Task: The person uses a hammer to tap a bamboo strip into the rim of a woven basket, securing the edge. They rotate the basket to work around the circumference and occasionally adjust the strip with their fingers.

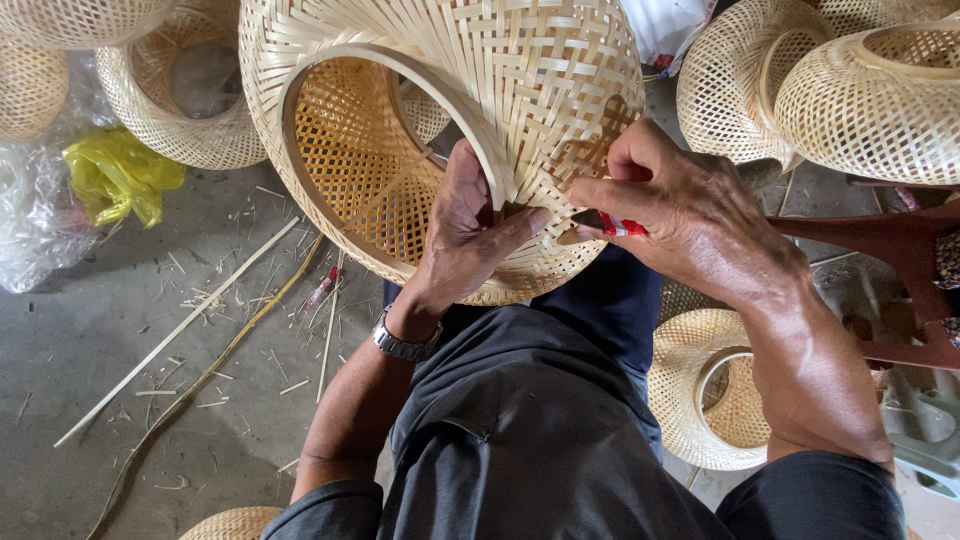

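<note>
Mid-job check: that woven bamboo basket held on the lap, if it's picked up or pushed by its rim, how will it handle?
The woven bamboo basket is probably light for its size: thin strips, open lattice inside. The hoop rim looks stiff, but the wall likely flexes where the left hand presses. Its rounded body seems apt to roll if set down. The right hand holds a red-handled tool against the weave.

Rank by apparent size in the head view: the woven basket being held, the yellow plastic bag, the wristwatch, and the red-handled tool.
1. Woven basket, by far the largest, though nearest the camera.
2. Yellow plastic bag.
3. Wristwatch and red-handled tool: look alike; the tool is mostly hidden in the right hand, so unranked.
</note>
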